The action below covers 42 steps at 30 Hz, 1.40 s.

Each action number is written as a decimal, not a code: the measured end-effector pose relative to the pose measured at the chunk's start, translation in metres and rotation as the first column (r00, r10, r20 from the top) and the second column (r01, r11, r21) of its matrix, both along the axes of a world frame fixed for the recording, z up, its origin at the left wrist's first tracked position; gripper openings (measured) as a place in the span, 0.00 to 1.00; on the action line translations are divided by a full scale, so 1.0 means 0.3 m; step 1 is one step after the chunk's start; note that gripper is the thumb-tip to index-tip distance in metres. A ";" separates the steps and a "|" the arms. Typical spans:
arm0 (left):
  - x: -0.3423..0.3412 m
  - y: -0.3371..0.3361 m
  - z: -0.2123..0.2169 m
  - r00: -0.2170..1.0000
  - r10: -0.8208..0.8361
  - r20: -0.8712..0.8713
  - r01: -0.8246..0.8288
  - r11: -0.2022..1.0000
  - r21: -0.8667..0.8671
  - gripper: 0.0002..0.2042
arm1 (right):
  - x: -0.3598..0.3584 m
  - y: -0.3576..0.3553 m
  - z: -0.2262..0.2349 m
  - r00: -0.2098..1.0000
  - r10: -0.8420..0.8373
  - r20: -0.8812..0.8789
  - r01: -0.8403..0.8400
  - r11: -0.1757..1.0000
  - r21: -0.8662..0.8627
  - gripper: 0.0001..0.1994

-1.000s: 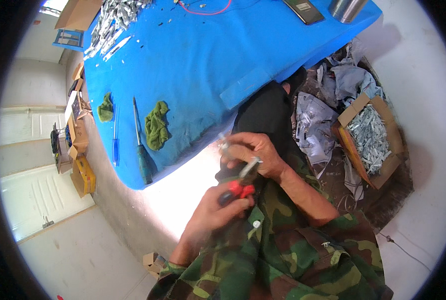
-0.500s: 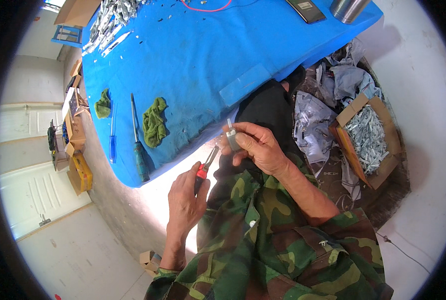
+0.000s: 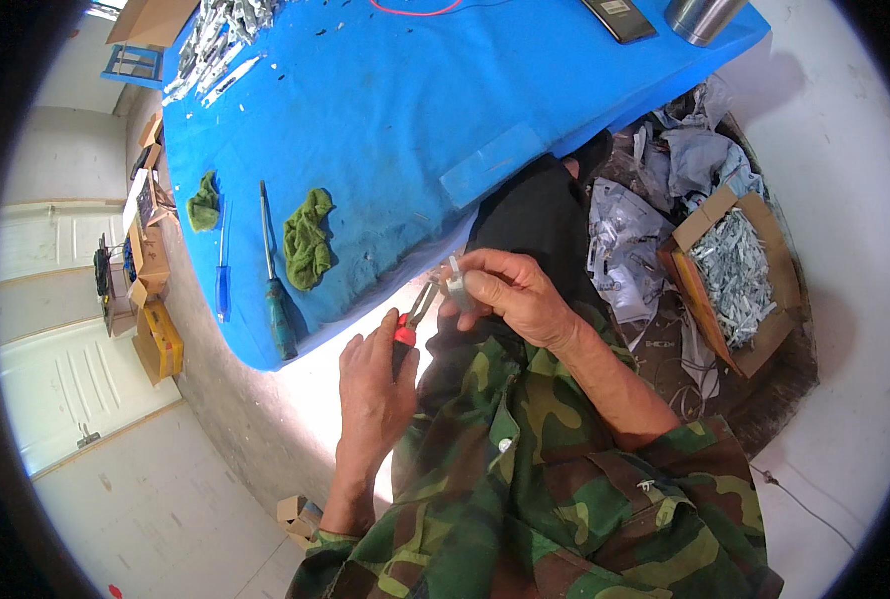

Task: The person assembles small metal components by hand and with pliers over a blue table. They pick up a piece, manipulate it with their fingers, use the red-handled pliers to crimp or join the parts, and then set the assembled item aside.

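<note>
My left hand (image 3: 373, 391) is closed around the red-and-black handles of a pair of pliers (image 3: 422, 302). Their slim metal jaws stand slightly apart and point up toward my other hand. Between the thumb and fingers of my right hand (image 3: 517, 298) is a small grey-and-white part with a thin pin (image 3: 458, 286) sticking up from it. The tips of the jaws are right beside this part; whether they touch it I cannot tell. Both hands are above my lap, in front of the table edge, and my right fingers partly hide the small part.
On the blue-covered table (image 3: 385, 130) lie two green cloths (image 3: 308, 240), a dark-handled screwdriver (image 3: 277, 304), a blue-handled screwdriver (image 3: 223, 285) and a pile of metallic pieces (image 3: 220, 45). A phone (image 3: 619, 18) and steel cup (image 3: 702, 18) are far right. An open carton (image 3: 754, 349) of silvery strips stands at right.
The pliers' jaws have spread apart and now sit closer to the small part. My right hand has tilted and lowered that part slightly.
</note>
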<state>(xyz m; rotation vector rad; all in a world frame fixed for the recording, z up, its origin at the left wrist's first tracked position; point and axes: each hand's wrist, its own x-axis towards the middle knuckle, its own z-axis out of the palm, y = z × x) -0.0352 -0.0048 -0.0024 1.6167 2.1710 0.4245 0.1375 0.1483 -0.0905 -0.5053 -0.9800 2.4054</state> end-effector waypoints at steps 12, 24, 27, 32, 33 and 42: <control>0.015 -0.019 0.004 0.987 -0.016 -0.161 0.020 1.000 0.024 0.26 | -0.012 -0.002 0.023 0.998 -0.050 0.050 0.050 0.999 -0.002 0.14; -0.018 -0.039 -0.030 0.973 0.072 0.221 -0.065 0.997 -0.041 0.24 | -0.026 -0.003 0.027 0.998 -0.042 0.051 0.036 0.993 0.110 0.14; -0.026 -0.047 -0.040 0.960 0.077 0.270 -0.065 0.996 -0.054 0.24 | -0.028 -0.003 0.012 0.999 -0.033 0.037 0.027 0.991 0.133 0.14; -0.046 -0.047 -0.034 0.965 0.044 0.259 -0.017 0.995 -0.103 0.22 | -0.028 -0.005 0.011 0.998 -0.030 0.050 0.023 0.991 0.129 0.13; -0.049 -0.050 -0.037 0.955 0.061 0.290 -0.031 0.994 -0.106 0.22 | -0.030 -0.006 0.008 0.998 -0.035 0.053 0.028 0.991 0.130 0.13; -0.062 -0.059 -0.045 0.916 0.130 0.378 -0.073 0.984 -0.161 0.20 | -0.017 -0.011 0.021 0.998 -0.053 0.030 0.050 0.995 0.088 0.14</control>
